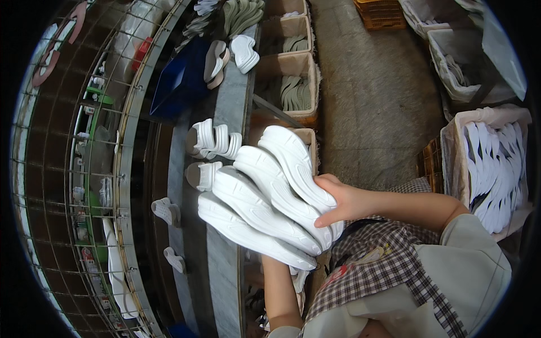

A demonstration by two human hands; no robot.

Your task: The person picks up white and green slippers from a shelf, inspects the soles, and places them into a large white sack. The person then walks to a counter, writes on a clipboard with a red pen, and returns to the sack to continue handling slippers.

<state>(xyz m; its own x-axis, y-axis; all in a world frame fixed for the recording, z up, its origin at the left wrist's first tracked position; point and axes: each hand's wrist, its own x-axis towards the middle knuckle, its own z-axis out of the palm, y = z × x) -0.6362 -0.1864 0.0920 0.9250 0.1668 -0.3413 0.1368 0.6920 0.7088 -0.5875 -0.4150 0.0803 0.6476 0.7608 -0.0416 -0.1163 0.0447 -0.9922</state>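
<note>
Head camera view, looking down: nearest is the wearer's checked apron [372,253], and just beyond it four white shoe soles [265,208] are held up in a fanned row between body and bench. The right hand [338,204] is closed on their lower-right ends, thumb on the near side and fingers wrapping behind, probably to pinch the row together. The left forearm [282,296] rises beneath the soles; the left hand is hidden behind them, so how far open it is cannot be told, though it seems placed to carry the weight from below. Each sole lies on its side, grooved edge showing, its long axis slanting from lower right at the person's grip to upper left, where the free ends point over the bench; toe and heel cannot be told apart with certainty. Beyond those ends, small white pieces [228,142] sit nested on the grey bench [225,287], perhaps to save room. To the right, a cloth-lined crate [451,169] holds white strips [496,163] packed in rows, likely to stay orderly. Farther up the bench stands a blue bin [180,79], with an orange crate [380,14] farthest away on the floor.
</note>
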